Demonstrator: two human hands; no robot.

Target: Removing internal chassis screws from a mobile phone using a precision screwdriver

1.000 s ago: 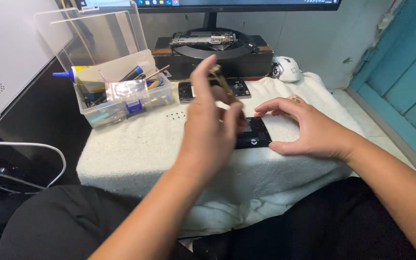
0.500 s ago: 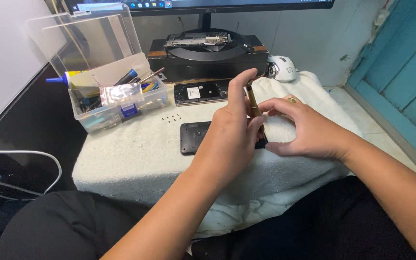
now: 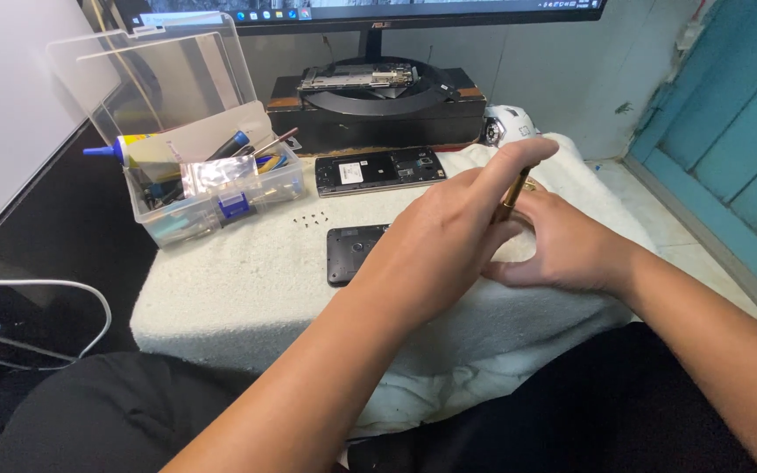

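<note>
Left hand (image 3: 449, 236) grip pinches a brass tool (image 3: 510, 197) upright.

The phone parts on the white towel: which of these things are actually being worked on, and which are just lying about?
In hand:
- left hand holds a slim gold tool
- right hand rests on the white towel
- black phone part, partly hidden under the left hand
- tiny screws beside it

Lying about:
- opened phone
- clear tool box with a glue tube
- computer mouse
- monitor stand
</note>
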